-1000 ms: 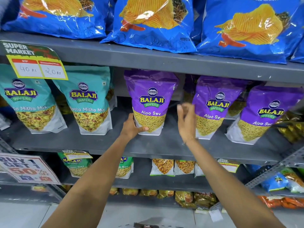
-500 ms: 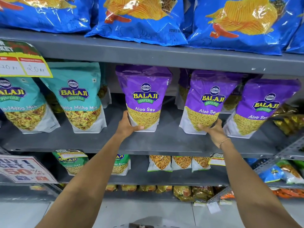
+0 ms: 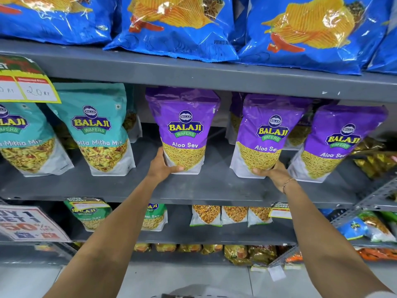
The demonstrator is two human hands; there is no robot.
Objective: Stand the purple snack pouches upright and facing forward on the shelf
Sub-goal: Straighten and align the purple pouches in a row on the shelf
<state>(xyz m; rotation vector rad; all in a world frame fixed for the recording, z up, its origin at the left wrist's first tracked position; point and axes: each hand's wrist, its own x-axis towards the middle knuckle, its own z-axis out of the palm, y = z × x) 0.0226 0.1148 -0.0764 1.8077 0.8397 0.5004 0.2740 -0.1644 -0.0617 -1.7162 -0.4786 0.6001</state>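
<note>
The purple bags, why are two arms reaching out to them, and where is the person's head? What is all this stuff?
The camera sits on the person's head and looks forward and down, so you see only their arms, as if through their eyes. It is a shop with grey metal shelves.

On the middle shelf stand three purple pouches that say Aloo Sev. The left hand holds the bottom corner of the left purple pouch. The right hand, which wears a thin bracelet, holds the bottom of the middle purple pouch. The right purple pouch leans a little and nobody touches it.

Beside them are teal pouches, above are big blue chip bags, and below are smaller snack packs. The person is tidying the purple ones so they stand straight.
</note>
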